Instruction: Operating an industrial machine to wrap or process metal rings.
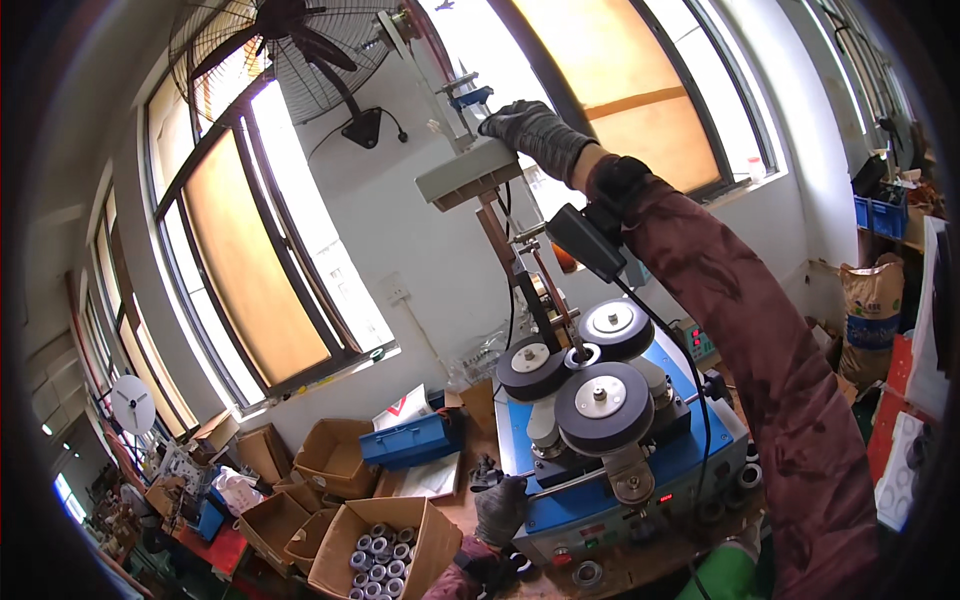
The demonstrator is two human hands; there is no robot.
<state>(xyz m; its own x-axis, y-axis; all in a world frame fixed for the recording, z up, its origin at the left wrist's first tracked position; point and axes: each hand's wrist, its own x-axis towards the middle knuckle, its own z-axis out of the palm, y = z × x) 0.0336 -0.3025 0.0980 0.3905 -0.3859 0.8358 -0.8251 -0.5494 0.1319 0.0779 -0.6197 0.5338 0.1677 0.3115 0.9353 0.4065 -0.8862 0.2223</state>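
My right hand, in a dark grey knit glove, is raised high with its fingers curled over the edge of a grey block atop the upright machine arm. Low down, my left hand, in a matching glove, is closed beside the left edge of a blue bench machine. A thin metal rod runs from near that hand towards the machine; what its fingers hold is hidden. On the machine sit three dark wheels with pale hubs, the front wheel nearest me. Between them lies a metal ring.
At left, a cardboard box holds several metal rings; more boxes and a blue bin stand behind. A loose ring lies before the machine. A black cable hangs beside my right arm. A wall fan is above.
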